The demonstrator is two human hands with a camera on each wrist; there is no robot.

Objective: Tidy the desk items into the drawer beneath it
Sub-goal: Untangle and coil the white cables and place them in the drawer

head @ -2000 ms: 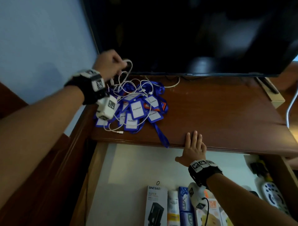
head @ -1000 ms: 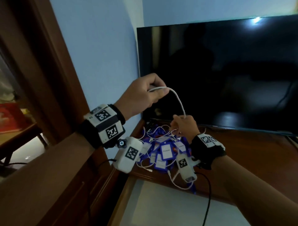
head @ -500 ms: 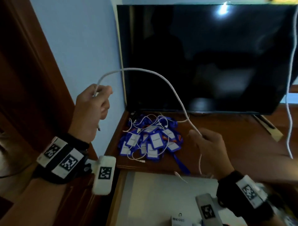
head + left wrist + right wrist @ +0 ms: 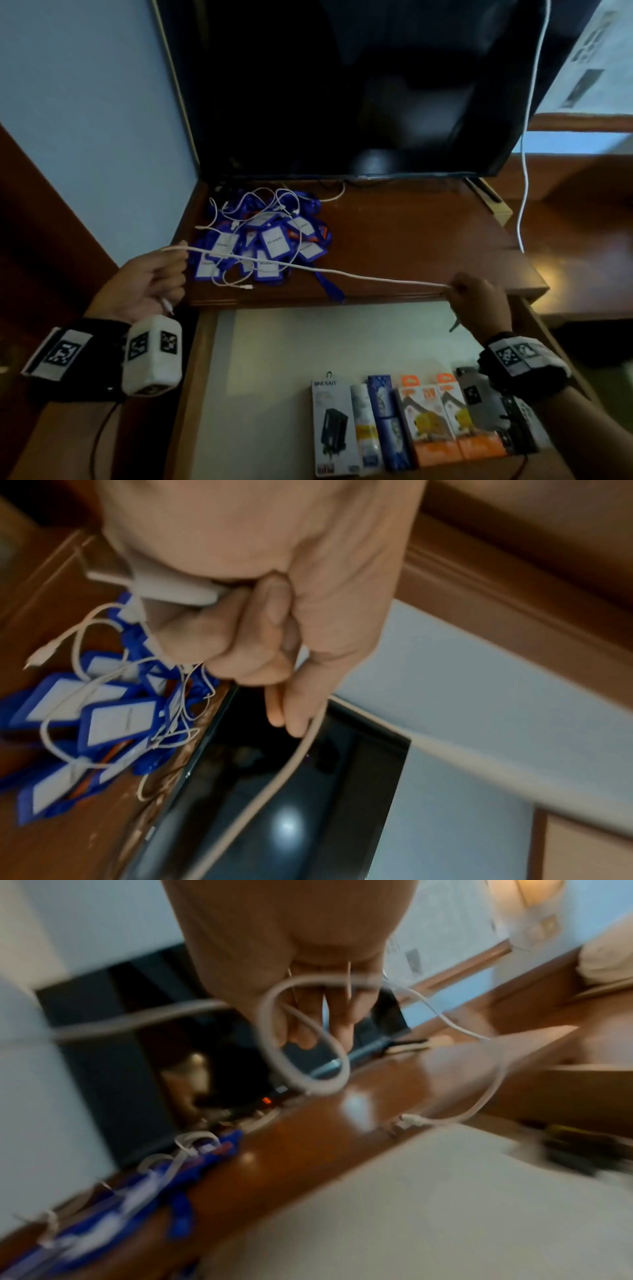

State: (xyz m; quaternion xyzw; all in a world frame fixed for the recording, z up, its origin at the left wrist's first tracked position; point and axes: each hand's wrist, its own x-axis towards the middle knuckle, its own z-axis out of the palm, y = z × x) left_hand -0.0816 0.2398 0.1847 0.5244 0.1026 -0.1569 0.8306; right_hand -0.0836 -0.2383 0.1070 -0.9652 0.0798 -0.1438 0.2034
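Half a second ago the white cable (image 4: 342, 273) arched high above the bench (image 4: 428, 246); now it runs taut and low in front of the badge pile (image 4: 263, 240), left hand (image 4: 144, 287) clenched round one end and right hand (image 4: 479, 301) pinching the other, ready, I judge, for coiling into the open drawer (image 4: 308, 342). The right wrist view alone shows a loop already formed at the fingers (image 4: 339, 1015), hidden from the head camera.

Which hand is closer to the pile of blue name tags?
Left. The left hand holds the white cable right beside the pile of blue name tags, at its left edge. The right hand grips the cable farther off, over the open drawer's right side.
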